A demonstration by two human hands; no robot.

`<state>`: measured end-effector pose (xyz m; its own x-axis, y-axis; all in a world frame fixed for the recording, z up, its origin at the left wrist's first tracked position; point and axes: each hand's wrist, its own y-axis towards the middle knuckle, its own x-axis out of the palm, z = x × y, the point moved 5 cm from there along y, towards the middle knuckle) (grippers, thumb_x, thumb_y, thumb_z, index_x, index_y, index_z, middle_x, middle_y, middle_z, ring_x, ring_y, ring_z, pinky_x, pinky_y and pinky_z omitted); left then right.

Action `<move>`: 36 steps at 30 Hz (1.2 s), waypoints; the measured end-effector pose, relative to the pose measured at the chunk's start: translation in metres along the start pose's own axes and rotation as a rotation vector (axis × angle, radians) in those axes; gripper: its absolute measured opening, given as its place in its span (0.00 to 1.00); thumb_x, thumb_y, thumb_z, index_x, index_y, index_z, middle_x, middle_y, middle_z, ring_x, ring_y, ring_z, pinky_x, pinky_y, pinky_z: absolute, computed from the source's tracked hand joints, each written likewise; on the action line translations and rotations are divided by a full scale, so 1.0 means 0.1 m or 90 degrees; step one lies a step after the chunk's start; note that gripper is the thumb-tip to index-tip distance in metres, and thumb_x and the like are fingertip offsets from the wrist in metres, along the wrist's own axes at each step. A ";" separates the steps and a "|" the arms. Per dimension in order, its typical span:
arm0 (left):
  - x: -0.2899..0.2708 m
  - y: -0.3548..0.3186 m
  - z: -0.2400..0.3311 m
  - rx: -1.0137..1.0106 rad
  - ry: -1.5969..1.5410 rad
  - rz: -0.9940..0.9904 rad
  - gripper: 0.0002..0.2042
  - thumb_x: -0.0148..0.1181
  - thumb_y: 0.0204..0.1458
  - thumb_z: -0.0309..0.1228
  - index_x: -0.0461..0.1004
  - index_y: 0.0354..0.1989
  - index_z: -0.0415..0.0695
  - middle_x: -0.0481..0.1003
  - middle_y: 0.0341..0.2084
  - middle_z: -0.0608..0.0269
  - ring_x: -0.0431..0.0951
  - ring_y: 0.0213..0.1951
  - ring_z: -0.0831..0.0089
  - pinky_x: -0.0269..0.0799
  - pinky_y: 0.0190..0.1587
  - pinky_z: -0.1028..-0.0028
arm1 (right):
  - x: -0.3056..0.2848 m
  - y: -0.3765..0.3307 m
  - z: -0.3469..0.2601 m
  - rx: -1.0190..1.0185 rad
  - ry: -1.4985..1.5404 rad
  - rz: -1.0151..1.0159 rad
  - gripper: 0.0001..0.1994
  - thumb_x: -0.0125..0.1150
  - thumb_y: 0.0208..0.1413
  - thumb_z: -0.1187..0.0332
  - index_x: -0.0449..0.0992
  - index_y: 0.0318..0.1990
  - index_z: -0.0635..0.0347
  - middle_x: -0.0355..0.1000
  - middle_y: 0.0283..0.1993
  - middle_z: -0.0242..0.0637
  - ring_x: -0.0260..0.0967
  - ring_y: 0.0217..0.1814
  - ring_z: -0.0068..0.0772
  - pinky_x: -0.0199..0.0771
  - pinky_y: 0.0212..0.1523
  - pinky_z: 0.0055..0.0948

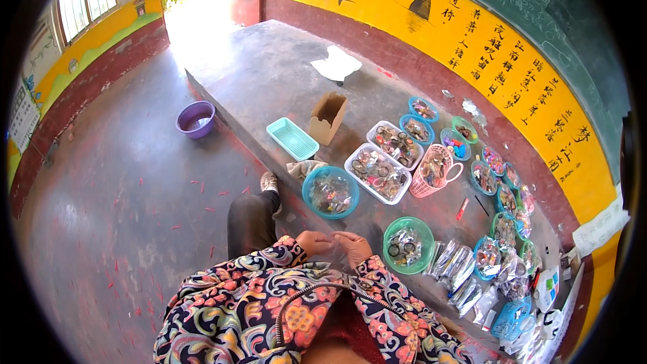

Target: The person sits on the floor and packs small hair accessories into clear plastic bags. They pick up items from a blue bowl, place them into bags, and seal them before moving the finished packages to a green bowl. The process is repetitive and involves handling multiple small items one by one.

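My left hand (314, 243) and my right hand (354, 248) meet close together in front of my lap, fingertips almost touching. Both are closed in a pinch, and whatever lies between the fingers is too small to make out. Just beyond them stands a blue round basket (331, 193) holding small items in clear plastic. To the right of my right hand is a green round basin (409, 245) with dark rings and clear packets in it. My patterned sleeves cover both arms down to the wrists.
On the raised platform are white rectangular baskets (350, 165) of small goods, a pink handled basket (415, 185), a cardboard box (328, 118) and a turquoise tray (293, 136). Silvery packets (450, 263) lie at right beside more small baskets. A purple basin (195, 120) stands on the lower floor.
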<state>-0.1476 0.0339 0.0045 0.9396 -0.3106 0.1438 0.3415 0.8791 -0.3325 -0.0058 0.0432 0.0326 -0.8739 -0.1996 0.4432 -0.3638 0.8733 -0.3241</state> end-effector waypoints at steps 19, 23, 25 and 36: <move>0.05 -0.06 0.07 -0.083 -0.140 -0.038 0.11 0.59 0.45 0.26 0.73 0.36 0.32 0.75 0.27 0.57 0.75 0.28 0.72 0.73 0.32 0.75 | -0.22 0.07 0.05 0.007 0.055 0.060 0.09 0.58 0.48 0.69 0.74 0.34 0.66 0.72 0.31 0.36 0.68 0.33 0.24 0.69 0.32 0.22; -0.02 -0.01 0.01 -0.031 -0.155 -0.042 0.10 0.58 0.45 0.26 0.73 0.35 0.33 0.75 0.27 0.57 0.75 0.27 0.73 0.73 0.31 0.75 | -0.14 0.04 -0.17 -0.116 -0.071 0.030 0.08 0.57 0.49 0.70 0.74 0.33 0.66 0.72 0.33 0.37 0.69 0.34 0.26 0.70 0.33 0.25; -0.10 0.05 0.02 0.066 -0.058 -0.037 0.09 0.58 0.46 0.26 0.74 0.33 0.35 0.75 0.26 0.60 0.75 0.27 0.75 0.73 0.30 0.75 | -0.03 -0.03 -0.42 -0.257 -0.251 -0.001 0.08 0.56 0.49 0.70 0.73 0.32 0.67 0.72 0.33 0.37 0.69 0.34 0.26 0.70 0.34 0.26; -0.04 -0.23 0.65 -0.090 -0.285 -0.021 0.09 0.50 0.50 0.23 0.69 0.38 0.30 0.73 0.35 0.55 0.75 0.36 0.69 0.74 0.39 0.76 | 0.05 0.11 -0.75 -0.028 0.064 0.042 0.15 0.54 0.52 0.58 0.73 0.37 0.61 0.72 0.32 0.31 0.66 0.34 0.21 0.62 0.34 0.20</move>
<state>-0.1609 0.0387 0.0717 0.8363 -0.1240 0.5341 0.4003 0.8037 -0.4402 0.0094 0.0854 0.0937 -0.8582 -0.0973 0.5040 -0.2902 0.9019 -0.3200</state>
